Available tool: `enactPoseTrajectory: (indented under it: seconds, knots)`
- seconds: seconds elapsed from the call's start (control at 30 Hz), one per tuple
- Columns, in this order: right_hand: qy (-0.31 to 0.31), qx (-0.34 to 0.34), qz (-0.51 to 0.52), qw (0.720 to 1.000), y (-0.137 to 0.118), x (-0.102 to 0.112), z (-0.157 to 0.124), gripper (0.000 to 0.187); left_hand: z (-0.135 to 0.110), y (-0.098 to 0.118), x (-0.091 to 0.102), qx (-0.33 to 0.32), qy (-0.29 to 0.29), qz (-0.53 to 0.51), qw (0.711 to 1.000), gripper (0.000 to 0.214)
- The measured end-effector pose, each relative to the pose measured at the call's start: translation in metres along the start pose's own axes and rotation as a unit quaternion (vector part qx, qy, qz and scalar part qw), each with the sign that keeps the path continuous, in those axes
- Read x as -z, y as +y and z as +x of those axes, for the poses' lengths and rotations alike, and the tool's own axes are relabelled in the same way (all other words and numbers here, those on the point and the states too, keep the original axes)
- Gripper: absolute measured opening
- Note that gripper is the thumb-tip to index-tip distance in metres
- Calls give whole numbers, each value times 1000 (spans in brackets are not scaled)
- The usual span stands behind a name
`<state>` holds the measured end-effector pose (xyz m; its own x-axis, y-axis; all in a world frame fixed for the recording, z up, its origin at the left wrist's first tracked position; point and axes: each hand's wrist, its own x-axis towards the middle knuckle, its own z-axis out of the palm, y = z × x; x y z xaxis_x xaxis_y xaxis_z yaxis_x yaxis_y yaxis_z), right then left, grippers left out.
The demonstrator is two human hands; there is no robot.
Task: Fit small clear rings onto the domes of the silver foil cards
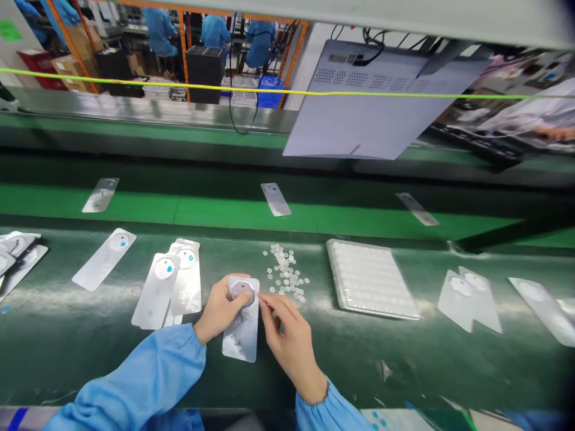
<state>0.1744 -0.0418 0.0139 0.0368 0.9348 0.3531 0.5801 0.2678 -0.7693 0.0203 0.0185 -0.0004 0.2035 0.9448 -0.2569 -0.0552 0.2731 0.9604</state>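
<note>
My left hand [225,304] grips a thin silvery rectangular plate [240,338] near its upper end, thumb pressed on the round recess there. The plate lies lengthwise away from me, just above the green bench. At its upper right edge my right hand [287,329] has thumb and forefinger pinched together; anything between those fingertips is too small to make out. Just beyond the right hand is a scatter of small whitish rings [287,269]. To the left of my left hand, similar plates [155,290] with white discs and blue dots overlap one another.
A white tray [375,278] in clear wrap lies to the right. More plates rest at the right [456,299] and far left [20,263]. Behind the bench edge, a green belt [215,206] carries spaced plates. A grey panel [359,114] and a yellow cord [215,88] hang above.
</note>
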Motion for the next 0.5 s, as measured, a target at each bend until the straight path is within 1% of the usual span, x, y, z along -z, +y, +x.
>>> enactPoseTrajectory:
  seconds: [0.07,0.17,0.3,0.4,0.5]
  knots:
    - [-27,41,-33,998,4,-3,6,30,-2,0,0,-13,-9,9,1000,33]
    - [-44,65,-73,994,14,-8,10,33,-5,0,0,-21,-26,-13,999,37]
    - [-57,70,-80,993,21,-9,12,29,-7,0,2,-16,-66,-44,997,43]
    - [-56,69,-79,993,20,-9,12,27,-7,0,3,-17,-70,-42,997,44]
    - [-48,45,-61,996,17,-11,15,26,-6,-1,2,-8,-75,-48,996,47]
